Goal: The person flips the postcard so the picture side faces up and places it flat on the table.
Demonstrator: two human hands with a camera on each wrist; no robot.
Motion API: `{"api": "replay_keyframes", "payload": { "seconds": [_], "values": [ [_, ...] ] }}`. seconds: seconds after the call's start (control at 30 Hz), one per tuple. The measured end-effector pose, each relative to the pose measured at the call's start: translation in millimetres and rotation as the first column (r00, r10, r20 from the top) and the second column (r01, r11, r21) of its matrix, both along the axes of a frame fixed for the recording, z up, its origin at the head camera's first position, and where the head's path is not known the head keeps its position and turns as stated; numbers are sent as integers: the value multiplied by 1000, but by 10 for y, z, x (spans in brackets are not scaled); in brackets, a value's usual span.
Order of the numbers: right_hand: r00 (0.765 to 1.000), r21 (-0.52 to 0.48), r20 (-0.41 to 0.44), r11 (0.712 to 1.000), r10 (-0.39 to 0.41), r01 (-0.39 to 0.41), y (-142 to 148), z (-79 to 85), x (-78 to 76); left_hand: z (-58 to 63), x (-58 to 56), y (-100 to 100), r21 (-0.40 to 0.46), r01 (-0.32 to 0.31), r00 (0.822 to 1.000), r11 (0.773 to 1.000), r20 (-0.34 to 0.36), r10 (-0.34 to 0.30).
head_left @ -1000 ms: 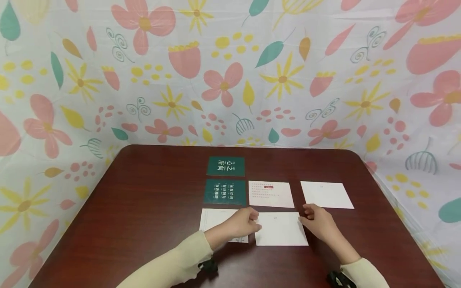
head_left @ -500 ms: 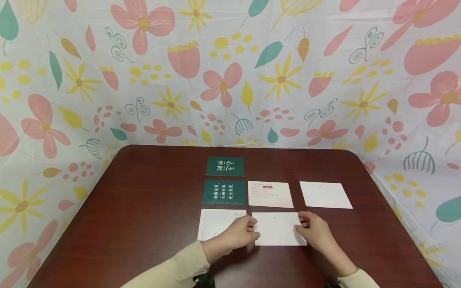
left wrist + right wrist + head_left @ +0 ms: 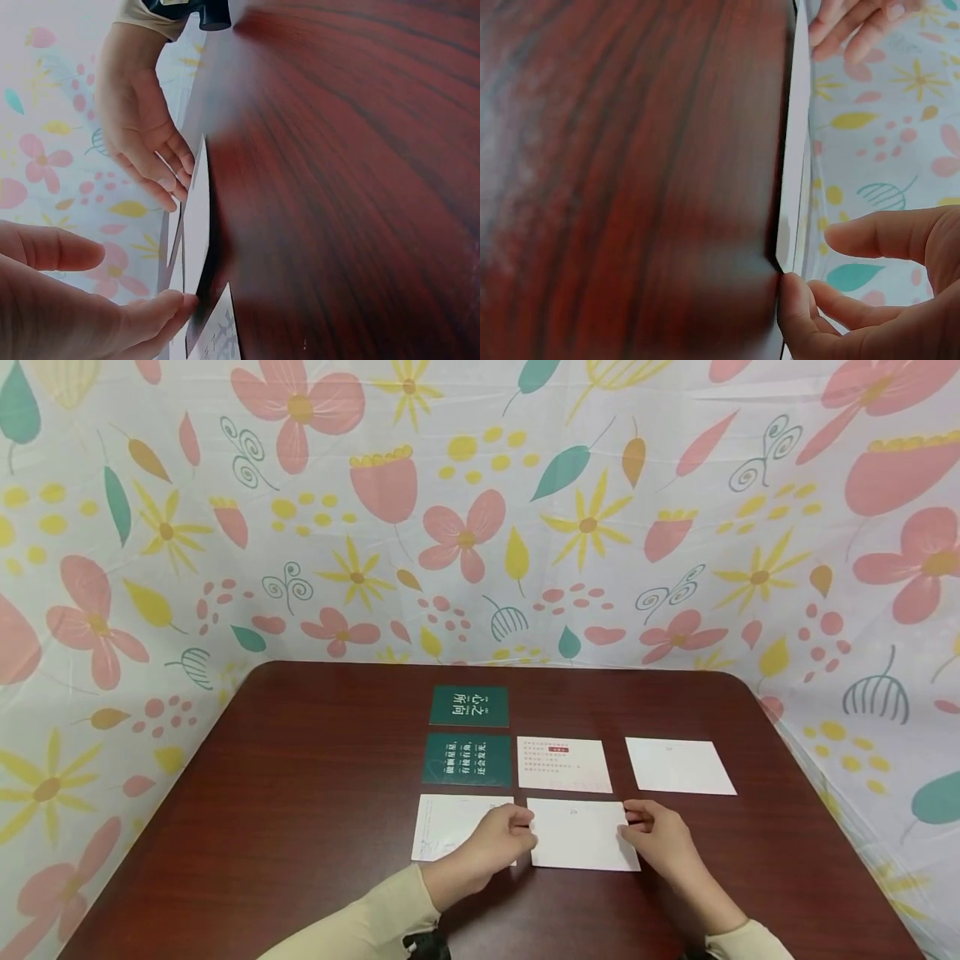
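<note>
Touching card (image 3: 581, 839): left grip (image 3: 495, 840), right grip (image 3: 663, 838), partly spread.

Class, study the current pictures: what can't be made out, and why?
Head view: much of the right side of the printed white card, hidden behind the left hand.
Head view: most wording on the pink-printed card, too small to read.
Head view: the marks on the two plain white cards, too small.
Right wrist view: the rest of the right hand, cut off by the right edge.
</note>
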State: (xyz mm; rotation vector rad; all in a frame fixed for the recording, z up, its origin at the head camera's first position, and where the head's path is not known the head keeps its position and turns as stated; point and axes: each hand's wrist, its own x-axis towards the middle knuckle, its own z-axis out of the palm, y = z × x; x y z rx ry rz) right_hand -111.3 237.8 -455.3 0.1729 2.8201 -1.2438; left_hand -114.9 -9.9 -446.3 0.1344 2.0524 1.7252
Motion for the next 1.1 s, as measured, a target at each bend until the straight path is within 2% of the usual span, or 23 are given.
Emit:
{"api": "replay_keyframes", "payload": {
  "seconds": [0.2, 0.37, 0.6, 0.83, 1.1],
  "values": [
    [1000, -52, 16, 999, -15, 16, 33, -36, 0, -28, -31, -10, 37, -55, 998, 998, -18, 56],
    [999, -162, 34, 986, -23, 28, 41, -47, 4, -71, -86, -33, 61, -98, 994, 993, -39, 100],
    [998, -258, 52, 965, -23, 35, 47, -20, 10, -113, -133, -45, 28, -82, 992, 996, -90, 84],
    [997, -319, 77, 947, -21, 45, 42, 8, -5, -109, -169, -61, 17, -73, 982, 997, -171, 74],
    [993, -346, 116, 936, -31, 70, 53, 19, -36, -73, -190, -75, 44, -92, 985, 995, -141, 97]
  ]
}}
